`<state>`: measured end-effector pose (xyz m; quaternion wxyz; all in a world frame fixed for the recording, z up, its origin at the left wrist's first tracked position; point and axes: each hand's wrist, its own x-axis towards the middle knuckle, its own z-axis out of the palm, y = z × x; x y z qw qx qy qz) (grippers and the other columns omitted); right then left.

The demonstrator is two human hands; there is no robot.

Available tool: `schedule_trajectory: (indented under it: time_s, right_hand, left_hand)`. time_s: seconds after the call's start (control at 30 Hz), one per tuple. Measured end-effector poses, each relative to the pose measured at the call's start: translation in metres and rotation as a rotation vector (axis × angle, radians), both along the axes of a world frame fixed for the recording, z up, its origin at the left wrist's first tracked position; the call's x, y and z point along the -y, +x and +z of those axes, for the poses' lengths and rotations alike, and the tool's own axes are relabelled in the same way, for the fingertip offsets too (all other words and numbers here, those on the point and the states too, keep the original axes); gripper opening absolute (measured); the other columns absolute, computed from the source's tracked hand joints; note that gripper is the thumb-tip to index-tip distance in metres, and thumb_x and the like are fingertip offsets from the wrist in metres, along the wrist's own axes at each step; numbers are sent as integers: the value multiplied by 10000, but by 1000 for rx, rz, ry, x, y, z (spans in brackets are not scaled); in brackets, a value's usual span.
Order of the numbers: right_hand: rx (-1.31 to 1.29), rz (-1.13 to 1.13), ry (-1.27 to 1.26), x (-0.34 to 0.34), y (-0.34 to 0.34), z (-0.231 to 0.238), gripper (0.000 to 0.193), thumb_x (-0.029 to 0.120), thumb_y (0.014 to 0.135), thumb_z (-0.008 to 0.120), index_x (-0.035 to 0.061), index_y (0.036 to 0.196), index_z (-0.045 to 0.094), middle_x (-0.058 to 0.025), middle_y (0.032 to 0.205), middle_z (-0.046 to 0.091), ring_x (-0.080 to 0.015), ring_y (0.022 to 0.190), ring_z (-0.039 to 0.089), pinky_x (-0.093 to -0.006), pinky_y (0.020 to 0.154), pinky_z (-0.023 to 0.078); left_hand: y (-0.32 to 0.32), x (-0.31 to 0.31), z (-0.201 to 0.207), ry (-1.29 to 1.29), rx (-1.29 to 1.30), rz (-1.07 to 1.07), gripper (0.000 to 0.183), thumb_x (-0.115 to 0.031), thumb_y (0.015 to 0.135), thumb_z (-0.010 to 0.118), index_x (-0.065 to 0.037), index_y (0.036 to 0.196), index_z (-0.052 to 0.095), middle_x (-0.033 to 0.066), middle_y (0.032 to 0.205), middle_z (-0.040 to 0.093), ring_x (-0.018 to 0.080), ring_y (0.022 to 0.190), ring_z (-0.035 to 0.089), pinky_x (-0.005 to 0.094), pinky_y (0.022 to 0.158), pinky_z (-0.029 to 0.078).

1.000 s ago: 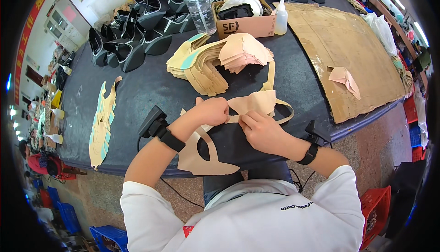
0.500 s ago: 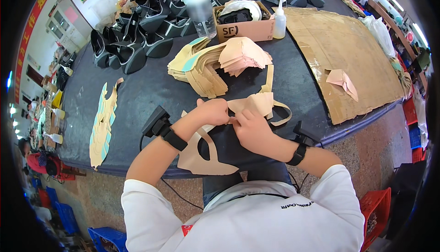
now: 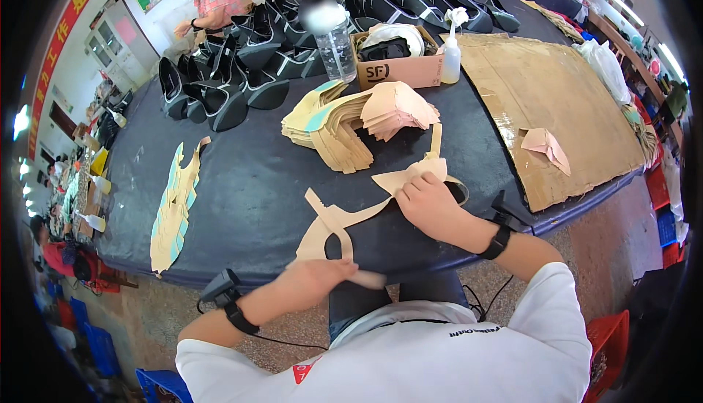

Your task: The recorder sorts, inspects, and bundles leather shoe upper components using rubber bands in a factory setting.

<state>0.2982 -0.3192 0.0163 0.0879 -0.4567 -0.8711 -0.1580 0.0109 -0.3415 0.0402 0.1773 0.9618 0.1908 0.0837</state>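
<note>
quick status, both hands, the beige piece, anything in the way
Left hand at near end of beige piece, blurred, grip unclear. Right hand over its strap. Stack of cut pieces beyond, apart from both hands.

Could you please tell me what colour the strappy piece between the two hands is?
The strappy piece is pale beige; the head view shows it best.

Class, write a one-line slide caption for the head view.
Left hand and right hand on beige strappy material at a dark table, with stacked pieces and black shoes beyond.
</note>
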Motion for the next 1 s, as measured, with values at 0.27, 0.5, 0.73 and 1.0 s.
schedule_trajectory:
  time_s: [0.27, 0.5, 0.73, 1.0]
  right_hand:
    - [-535, -109, -325, -40, 15, 109, 92, 96, 765, 546, 19, 786, 592, -111, 772, 617, -275, 739, 591, -348, 673, 461]
    - [-1140, -67, -641, -167, 54, 102, 202, 103, 826, 508, -24, 901, 646, -70, 829, 635, -108, 772, 563, -262, 714, 451]
    - [-1082, -90, -634, -196, 62, 60, 183, 100, 823, 570, -12, 945, 651, -49, 858, 636, -108, 808, 568, -241, 724, 449]
    - [-689, -205, 342, -157, 12, 69, 137, 129, 773, 608, 87, 903, 630, -78, 958, 539, -300, 969, 462, -426, 810, 370]
  left_hand:
    - [-20, -130, 82, -985, 472, 249, 226, -115, 927, 504, 54, 1044, 596, 96, 929, 672, 147, 769, 654, 271, 708, 528]
    - [6, -300, 25, -821, 684, 486, 203, -189, 919, 551, -13, 995, 618, -3, 813, 632, 57, 688, 584, 221, 606, 472]
    - [18, -339, -30, -252, 619, 616, 276, -247, 881, 598, 11, 966, 643, 56, 733, 647, 85, 652, 566, 258, 597, 446]
    - [24, -319, -26, 115, 555, 945, 290, -296, 857, 584, -45, 993, 635, 133, 840, 623, 293, 810, 612, 384, 719, 472]
